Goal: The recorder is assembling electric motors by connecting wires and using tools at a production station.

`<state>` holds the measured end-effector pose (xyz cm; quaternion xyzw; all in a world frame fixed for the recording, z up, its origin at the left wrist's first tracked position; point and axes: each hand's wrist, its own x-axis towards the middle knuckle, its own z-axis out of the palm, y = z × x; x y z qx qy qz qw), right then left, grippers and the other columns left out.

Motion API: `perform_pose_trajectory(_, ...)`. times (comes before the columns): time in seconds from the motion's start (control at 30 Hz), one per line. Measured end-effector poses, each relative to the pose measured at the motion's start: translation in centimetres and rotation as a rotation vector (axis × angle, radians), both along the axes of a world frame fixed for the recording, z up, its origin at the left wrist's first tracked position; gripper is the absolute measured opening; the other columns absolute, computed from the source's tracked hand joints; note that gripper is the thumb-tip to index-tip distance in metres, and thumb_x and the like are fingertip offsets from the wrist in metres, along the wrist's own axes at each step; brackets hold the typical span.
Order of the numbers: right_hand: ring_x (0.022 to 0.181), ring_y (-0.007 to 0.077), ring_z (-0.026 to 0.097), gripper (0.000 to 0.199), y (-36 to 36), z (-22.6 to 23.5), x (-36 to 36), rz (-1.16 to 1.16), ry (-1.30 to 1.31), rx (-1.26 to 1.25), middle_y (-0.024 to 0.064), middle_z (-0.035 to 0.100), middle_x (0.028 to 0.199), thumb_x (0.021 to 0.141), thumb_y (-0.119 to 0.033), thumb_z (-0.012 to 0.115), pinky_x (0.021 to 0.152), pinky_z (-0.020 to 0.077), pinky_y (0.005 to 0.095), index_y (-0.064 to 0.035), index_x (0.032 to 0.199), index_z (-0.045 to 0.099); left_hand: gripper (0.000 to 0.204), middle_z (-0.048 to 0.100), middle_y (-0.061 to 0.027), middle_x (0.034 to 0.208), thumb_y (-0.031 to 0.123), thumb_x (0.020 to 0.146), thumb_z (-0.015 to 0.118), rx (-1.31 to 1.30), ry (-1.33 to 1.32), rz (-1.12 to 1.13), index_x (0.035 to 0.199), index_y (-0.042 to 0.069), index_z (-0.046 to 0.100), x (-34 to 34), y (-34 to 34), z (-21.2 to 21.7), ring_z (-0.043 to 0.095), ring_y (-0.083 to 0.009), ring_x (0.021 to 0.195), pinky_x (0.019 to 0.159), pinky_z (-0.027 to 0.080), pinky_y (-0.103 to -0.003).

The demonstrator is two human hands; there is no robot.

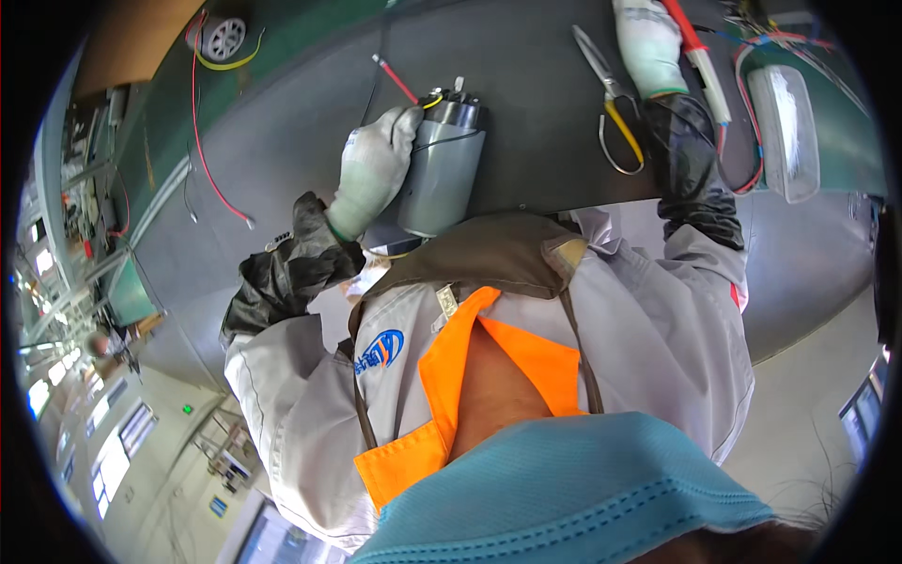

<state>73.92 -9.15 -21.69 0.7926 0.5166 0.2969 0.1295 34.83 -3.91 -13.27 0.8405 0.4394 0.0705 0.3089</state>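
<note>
A grey cylindrical motor (442, 174) with a silver end cap and studs stands on the dark table edge in front of me. A short red wire (398, 80) and a bit of yellow show at its cap. My left hand (376, 169), in a white glove, is closed at the cap's left side; what its fingertips pinch is hidden. Farther right, my gloved right hand (648, 45) reaches to the upper picture edge, which cuts off its fingers. Right beside it lies a red-and-white corded tool (707, 75), like a soldering iron. Scissors (611, 99) with yellow handles lie left of my right forearm.
A clear plastic box (787, 132) stands at the right, with bundled wires (789, 42) behind it. Far left, a loose red wire (211, 174) runs across the table near a round metal part (225, 39). My brown apron (470, 258) touches the table edge.
</note>
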Motion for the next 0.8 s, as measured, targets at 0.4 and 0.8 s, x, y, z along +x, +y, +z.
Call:
perform_pose_trajectory(0.4, 0.088, 0.0124, 0.067, 0.02, -6.0, 9.8, -2.7, 0.215, 1.553, 0.168, 0.0063, 0.073, 0.104, 0.093, -0.008, 0.067, 0.078, 0.0527, 0.0271, -0.0043, 0.111, 0.073, 0.058, 0.047, 0.0031, 0.059, 0.058, 0.103, 0.047, -0.787, 0.238, -0.098, 0.11, 0.005, 0.068, -1.9, 4.5, 6.7, 0.046, -0.0057, 0.044, 0.04, 0.039, -0.025)
perform_pose_trajectory(0.8, 0.079, 0.0182, 0.064, 0.015, -5.6, 12.4, -20.9, 0.798, 0.691, 0.066, 0.0021, 0.062, 0.084, 0.078, -0.02, 0.063, 0.061, 0.0502, 0.0335, -0.0139, 0.092, 0.063, 0.048, 0.058, 0.0002, 0.067, 0.043, 0.107, 0.039, -0.719, 0.249, -0.2, 0.115, 0.005, 0.067, -1.0, 7.1, 9.4, 0.05, -0.0051, 0.046, 0.041, 0.041, -0.022)
